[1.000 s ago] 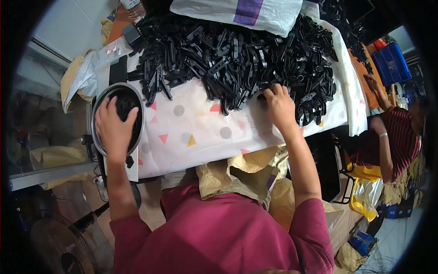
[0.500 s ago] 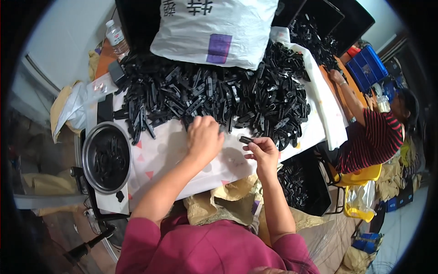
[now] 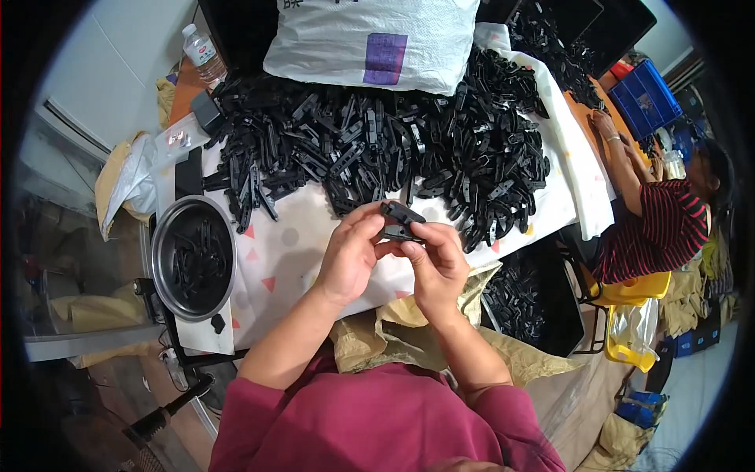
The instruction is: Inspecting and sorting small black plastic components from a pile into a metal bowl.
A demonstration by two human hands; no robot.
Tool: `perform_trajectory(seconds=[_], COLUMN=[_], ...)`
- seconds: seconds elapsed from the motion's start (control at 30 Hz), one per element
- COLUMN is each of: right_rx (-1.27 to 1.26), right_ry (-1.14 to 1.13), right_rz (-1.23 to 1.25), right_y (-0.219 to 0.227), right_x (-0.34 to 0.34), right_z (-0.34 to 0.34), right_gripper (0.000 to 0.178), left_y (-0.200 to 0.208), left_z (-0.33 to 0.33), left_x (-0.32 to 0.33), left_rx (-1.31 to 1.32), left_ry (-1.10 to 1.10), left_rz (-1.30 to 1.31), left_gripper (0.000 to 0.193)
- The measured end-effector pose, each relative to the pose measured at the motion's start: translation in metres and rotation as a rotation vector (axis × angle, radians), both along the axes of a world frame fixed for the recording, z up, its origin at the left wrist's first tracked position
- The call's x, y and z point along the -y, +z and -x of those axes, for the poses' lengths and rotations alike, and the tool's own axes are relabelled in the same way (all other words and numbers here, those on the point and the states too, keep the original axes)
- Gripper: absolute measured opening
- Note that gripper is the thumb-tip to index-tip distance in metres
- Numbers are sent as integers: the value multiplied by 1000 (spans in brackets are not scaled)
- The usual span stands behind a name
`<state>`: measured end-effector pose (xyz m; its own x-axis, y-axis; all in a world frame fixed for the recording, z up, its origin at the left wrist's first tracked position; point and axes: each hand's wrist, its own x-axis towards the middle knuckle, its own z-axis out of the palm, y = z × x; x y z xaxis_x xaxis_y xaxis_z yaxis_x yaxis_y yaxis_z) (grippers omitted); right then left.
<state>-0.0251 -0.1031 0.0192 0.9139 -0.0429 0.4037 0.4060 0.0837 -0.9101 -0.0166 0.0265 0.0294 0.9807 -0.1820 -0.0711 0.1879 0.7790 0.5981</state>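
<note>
My left hand [image 3: 350, 258] and my right hand [image 3: 437, 269] meet over the near part of the table. Between their fingertips are small, narrow black plastic parts [image 3: 404, 213], apparently two, pressed against each other; the fingers partly hide them. Both hands are closed, thumbs and fingers pinching. Just beyond them spreads a large heap of similar elongated black plastic parts [image 3: 346, 149].
A metal bowl [image 3: 159, 271] with black parts stands at the left. A white woven sack [image 3: 330, 55] lies behind the heap. More parts fill a black tray [image 3: 568, 315] at lower right. Another person [image 3: 657, 212] in stripes works at right. A plastic bottle [image 3: 206, 63] stands far left.
My left hand has come back from the heap's edge with a black part and met my right hand, which moved slightly left. The whole view has shifted a little.
</note>
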Motion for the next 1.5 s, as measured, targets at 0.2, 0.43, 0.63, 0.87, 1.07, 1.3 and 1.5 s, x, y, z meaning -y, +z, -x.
perform_trajectory(seconds=[0.2,0.43,0.63,0.87,1.07,1.3,1.5], right_rx=[74,-317,-196,-268,-100,91,4], right_ry=[-5,182,286,161,64,46,0], right_rz=[59,-552,-39,-376,-323,-31,341], right_y=[2,5,0,16,14,5,29], right_x=[4,11,-7,10,5,9,5], right_z=[1,0,11,6,3,11,10], right_gripper=[25,18,34,31,15,20,45], left_y=[-4,-1,-3,-6,0,-1,-6], left_z=[5,-9,2,4,16,10,20], left_x=[4,0,17,9,10,-5,-16], left_rx=[228,36,-2,167,327,833,474], left_ry=[102,229,313,305,220,269,168], left_rz=[-145,-100,-344,-231,-417,-673,-524], left_gripper=[25,17,24,21,23,36,35])
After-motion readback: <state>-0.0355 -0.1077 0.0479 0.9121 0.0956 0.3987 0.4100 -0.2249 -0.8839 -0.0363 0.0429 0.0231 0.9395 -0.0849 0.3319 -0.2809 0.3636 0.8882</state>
